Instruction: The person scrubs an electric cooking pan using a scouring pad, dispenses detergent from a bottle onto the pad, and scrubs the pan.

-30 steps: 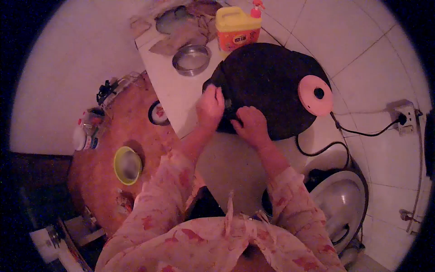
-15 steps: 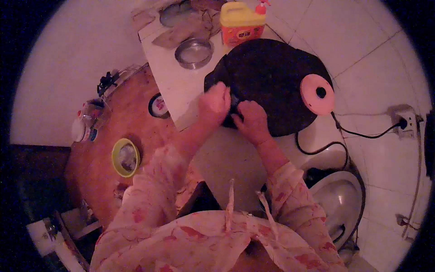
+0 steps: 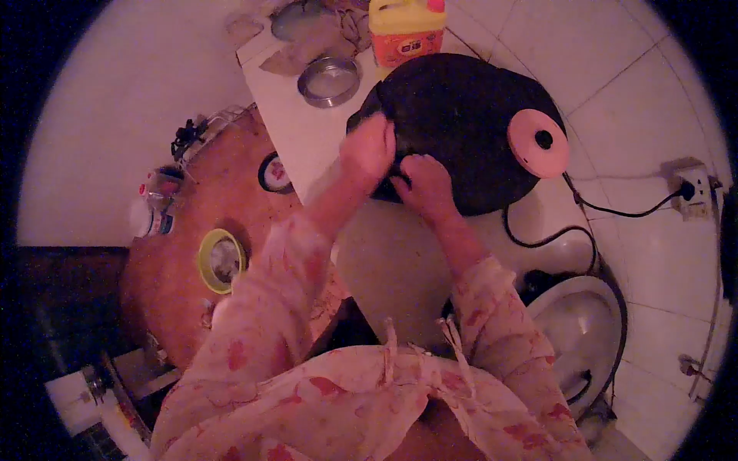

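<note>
Both hands are seen at the near left edge of a large black rounded object (image 3: 469,127), which is set on a pale counter (image 3: 296,134) at the centre of the scene. The left hand (image 3: 369,151) is laid against the left part of this edge, its fingers bent and drawn together. The right hand (image 3: 427,184) is placed just to the right and slightly nearer, its fingers curled narrowly over the edge; whether anything is gripped by either hand cannot be told, since the fingertips are hidden or blurred. A pink disc (image 3: 526,157) with a dark centre is rested on the right side of the black object. Farther left, a shallow round metal pan (image 3: 329,101) is placed on the counter, and beyond the black object a yellow-and-orange jug (image 3: 407,48) is stood. At the left, a yellow-rimmed bowl (image 3: 204,269) and a dark-rimmed dish (image 3: 264,175) are set on a reddish-brown table (image 3: 177,292). At the right, a black cord (image 3: 630,216) is plugged into a wall socket (image 3: 698,196).
</note>
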Demonstrator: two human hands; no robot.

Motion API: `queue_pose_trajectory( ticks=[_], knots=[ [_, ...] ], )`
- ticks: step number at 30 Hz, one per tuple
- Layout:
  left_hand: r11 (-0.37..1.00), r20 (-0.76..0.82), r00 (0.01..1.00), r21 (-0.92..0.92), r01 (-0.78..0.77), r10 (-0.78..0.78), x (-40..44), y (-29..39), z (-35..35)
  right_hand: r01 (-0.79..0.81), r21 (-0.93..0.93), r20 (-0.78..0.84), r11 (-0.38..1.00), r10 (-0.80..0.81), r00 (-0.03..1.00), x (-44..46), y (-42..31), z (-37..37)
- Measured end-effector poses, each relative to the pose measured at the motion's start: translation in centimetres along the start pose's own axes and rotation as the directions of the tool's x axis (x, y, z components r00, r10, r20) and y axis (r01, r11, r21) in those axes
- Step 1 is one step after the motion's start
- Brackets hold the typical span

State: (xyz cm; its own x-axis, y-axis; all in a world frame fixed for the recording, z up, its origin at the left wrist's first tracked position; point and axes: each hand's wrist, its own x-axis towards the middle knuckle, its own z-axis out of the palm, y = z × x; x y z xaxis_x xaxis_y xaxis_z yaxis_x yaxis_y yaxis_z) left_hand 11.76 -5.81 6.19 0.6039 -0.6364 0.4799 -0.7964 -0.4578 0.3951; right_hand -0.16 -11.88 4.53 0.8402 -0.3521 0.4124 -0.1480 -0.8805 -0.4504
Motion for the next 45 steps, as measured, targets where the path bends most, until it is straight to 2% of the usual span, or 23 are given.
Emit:
queue_pose_trajectory(
  ticks=[1,5,7,9,11,14,17,19,21,23,24,26,28,32,34,36,38,40,44,45],
  knots=[
    [0.997,-0.003,1.0,-0.07,-0.024,0.024,-2.1,0.1,-0.2,-0.009,-0.003,0.011,1.0,0.009,1.0,-0.2,0.1,0.1],
    [0.998,-0.082,0.997,-0.064,0.003,-0.008,-2.3,-0.3,0.6,-0.032,0.002,0.072,0.999,0.031,0.997,0.0,0.1,-0.3],
    [0.997,-0.019,0.999,0.072,0.037,-0.036,0.3,-0.9,0.8,-0.023,-0.001,0.048,1.0,0.023,0.999,-0.2,0.1,-0.2],
    [0.983,-0.006,0.992,0.138,0.125,-0.125,3.4,-1.8,0.9,-0.014,-0.004,0.016,1.0,0.015,1.0,-0.1,-0.1,-0.1],
    [0.956,0.068,0.961,0.139,0.257,-0.268,6.7,-2.5,1.7,-0.043,-0.022,0.103,0.999,0.045,0.994,0.1,0.2,-0.2],
    [0.97,-0.008,0.973,0.082,0.23,-0.23,9.4,-5.1,4.1,0.002,-0.031,0.033,1.0,-0.001,0.999,-0.1,0.2,-0.2],
    [0.974,0.029,0.975,-0.035,0.223,-0.222,8.8,-5.6,4.0,0.011,-0.004,0.016,1.0,-0.011,1.0,0.0,0.2,-0.3],
    [0.938,0.043,0.946,-0.118,0.325,-0.322,4.9,-3.0,1.7,0.001,-0.003,0.046,1.0,-0.001,0.999,0.0,0.6,-0.1],
    [0.951,0.047,0.963,-0.156,0.268,-0.264,0.2,-2.3,1.4,-0.02,-0.003,0.081,1.0,0.02,0.996,-0.2,0.8,-0.2],
    [0.917,0.059,0.948,-0.239,0.319,-0.314,-2.1,-1.3,0.8,-0.064,-0.033,0.15,0.997,0.068,0.986,0.0,0.8,-0.3],
    [0.918,0.055,0.949,-0.242,0.315,-0.311,-1.5,-1.8,1.0,-0.061,-0.037,0.145,0.997,0.066,0.987,0.0,0.6,-0.3],
    [0.952,-0.013,0.96,-0.133,0.275,-0.279,0.9,-3.1,2.2,-0.064,-0.041,0.165,0.997,0.07,0.984,0.3,0.6,-0.4],
    [0.962,-0.001,0.966,-0.092,0.256,-0.257,4.5,-4.6,2.9,-0.067,-0.034,0.148,0.997,0.071,0.986,0.0,0.2,-0.5],
    [0.948,0.022,0.954,-0.112,0.299,-0.298,10.2,-7.1,6.2,-0.041,-0.014,0.106,0.999,0.042,0.993,0.2,0.2,-0.6],
    [0.941,0.046,0.95,-0.129,0.313,-0.31,10.0,-8.1,7.2,-0.024,-0.011,0.078,1.0,0.025,0.997,0.0,0.4,-0.6],
    [0.963,0.012,0.987,-0.219,0.159,-0.16,9.1,-9.2,7.0,0.001,0.002,0.04,1.0,-0.001,0.999,-0.1,0.2,-0.3],
    [0.92,0.054,0.958,-0.269,0.286,-0.282,5.9,-7.3,4.3,-0.049,-0.014,0.122,0.999,0.05,0.991,0.0,0.2,-0.4],
    [0.877,0.048,0.941,-0.35,0.33,-0.335,2.4,-5.0,1.2,-0.053,-0.014,0.131,0.999,0.054,0.99,0.2,-0.1,-0.6],
    [0.891,0.055,0.938,-0.298,0.342,-0.342,2.6,-5.8,2.2,-0.046,-0.033,0.166,0.998,0.051,0.985,0.4,-0.3,-0.8],
    [0.918,0.078,0.95,-0.242,0.313,-0.304,4.3,-6.5,2.8,-0.048,-0.037,0.171,0.998,0.054,0.984,0.4,-0.2,-0.8]
  ],
)
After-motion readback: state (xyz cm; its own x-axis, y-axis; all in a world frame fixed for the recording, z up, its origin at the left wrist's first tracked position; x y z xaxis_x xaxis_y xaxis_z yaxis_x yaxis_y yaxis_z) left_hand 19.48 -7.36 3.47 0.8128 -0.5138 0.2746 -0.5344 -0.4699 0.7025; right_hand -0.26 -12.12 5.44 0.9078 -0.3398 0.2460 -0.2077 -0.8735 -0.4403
